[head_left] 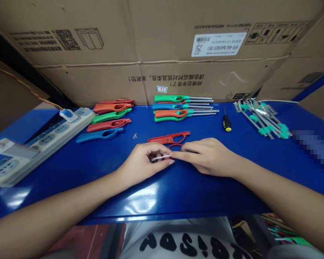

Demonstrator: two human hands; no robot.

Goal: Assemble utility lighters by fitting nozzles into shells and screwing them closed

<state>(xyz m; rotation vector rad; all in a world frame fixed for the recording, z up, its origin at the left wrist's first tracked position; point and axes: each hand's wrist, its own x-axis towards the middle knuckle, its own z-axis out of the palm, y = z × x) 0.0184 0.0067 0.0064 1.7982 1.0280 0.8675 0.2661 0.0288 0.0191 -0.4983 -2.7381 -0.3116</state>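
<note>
White wire: in the left hand (144, 160), a thin loop (160, 157) between thumb and fingers; its long axis runs crosswise, its right end just beside the right index fingertip.
Left hand: narrow, thumb and fingers curled around the wire, palm turned toward the right hand (212, 158); the nearer hand to most of the wire.
Right hand: index finger stretched toward the left fingertips, the others bent; whether it pinches anything I cannot tell.
Red loop: just beyond where the fingertips meet, a ring-shaped part (175, 147) partly hidden by the hands.
Red handle half: just beyond both hands, lying crosswise (164, 139), its ringed end ahead of the right fingers and its other end ahead of the left hand.
Screws: beyond the left hand, a small heap (135, 136).
Handle shells: farther beyond, to the left hand's left (110, 125).
Lighters: farther ahead, between the hands' lines (170, 113).
Screwdriver: beyond the right hand, handle end toward it (226, 124).
Metal rods: farther out to its right (261, 118).
</note>
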